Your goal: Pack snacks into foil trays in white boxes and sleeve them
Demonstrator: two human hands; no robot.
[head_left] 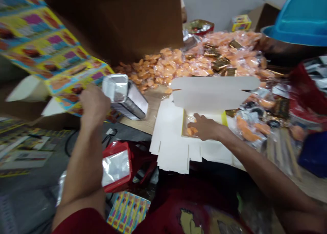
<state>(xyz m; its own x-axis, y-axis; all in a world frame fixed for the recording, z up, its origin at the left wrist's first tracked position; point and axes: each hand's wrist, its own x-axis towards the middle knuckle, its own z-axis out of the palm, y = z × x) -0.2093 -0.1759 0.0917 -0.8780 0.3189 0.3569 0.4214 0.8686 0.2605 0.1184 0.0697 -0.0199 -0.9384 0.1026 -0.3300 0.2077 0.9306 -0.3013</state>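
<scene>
My left hand is at the lower end of a tall stack of yellow and blue printed boxes, blurred, its fingers mostly hidden against them. Close to its right is a stack of clear plastic trays. Inside an open white carton with yellow side edges, my right hand has its fingers curled down on a clear-wrapped orange packet. The carton's white lid stands raised behind that hand. Flat white cartons lie underneath.
A heap of wrapped orange pieces covers the table's back, with gold packets among them. A big brown carton stands back left. At right are a blue lid and red bag. A red-rimmed bag hangs below.
</scene>
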